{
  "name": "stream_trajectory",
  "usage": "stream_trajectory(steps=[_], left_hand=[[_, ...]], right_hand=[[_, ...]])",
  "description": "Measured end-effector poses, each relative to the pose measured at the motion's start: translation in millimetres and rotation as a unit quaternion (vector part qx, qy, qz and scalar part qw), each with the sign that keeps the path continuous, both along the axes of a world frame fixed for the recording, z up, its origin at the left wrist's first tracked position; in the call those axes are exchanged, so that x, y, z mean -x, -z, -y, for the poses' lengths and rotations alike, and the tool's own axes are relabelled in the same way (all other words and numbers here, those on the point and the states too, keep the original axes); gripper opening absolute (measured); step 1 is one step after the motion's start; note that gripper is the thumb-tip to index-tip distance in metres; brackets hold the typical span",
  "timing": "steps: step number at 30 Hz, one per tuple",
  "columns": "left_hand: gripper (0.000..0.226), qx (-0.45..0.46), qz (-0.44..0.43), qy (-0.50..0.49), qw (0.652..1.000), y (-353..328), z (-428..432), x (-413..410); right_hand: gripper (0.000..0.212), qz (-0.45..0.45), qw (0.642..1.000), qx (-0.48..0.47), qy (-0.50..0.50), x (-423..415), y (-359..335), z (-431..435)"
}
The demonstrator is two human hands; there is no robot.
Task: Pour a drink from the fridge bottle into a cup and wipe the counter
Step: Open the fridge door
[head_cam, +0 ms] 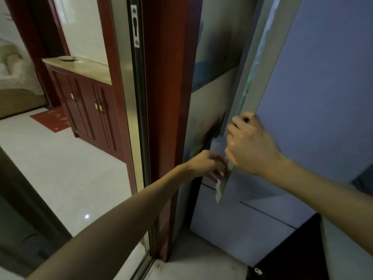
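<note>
A tall pale blue-grey fridge [323, 98] fills the right side of the head view. My right hand [252, 142] is curled around the left edge of its upper door [252, 77], fingers hooked behind the rim. My left hand [207, 164] reaches in just below and to the left, fingers bent at the same door edge near the seam above the lower door [252, 225]. Whether the left hand's fingers grip the edge is blurred. The door looks barely ajar. No bottle, cup or counter shows.
A red wooden door frame [165, 118] with a metal sliding track [139, 98] stands close on the fridge's left. Beyond it lie a white tiled floor [60, 168], a red cabinet [86, 110] and a red mat [52, 120]. A dark object [292, 249] sits low right.
</note>
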State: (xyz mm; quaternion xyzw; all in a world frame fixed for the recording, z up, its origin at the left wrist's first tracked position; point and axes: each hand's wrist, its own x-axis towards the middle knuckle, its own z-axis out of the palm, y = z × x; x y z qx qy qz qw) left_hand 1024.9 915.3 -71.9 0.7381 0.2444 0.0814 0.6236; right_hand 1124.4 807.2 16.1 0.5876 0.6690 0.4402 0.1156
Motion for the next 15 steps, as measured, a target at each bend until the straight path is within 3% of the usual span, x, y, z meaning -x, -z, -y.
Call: stream_trajectory(steps=[7, 15], left_hand=[[0.026, -0.035, -0.046, 0.105, 0.993, -20, 56, 16], [0.035, -0.069, -0.035, 0.127, 0.989, -18, 148, 34]], right_hand=[[0.024, -0.009, 0.999, 0.011, 0.048, 24, 4, 66], [0.026, -0.039, 0.990, 0.009, 0.134, 41, 11, 150]])
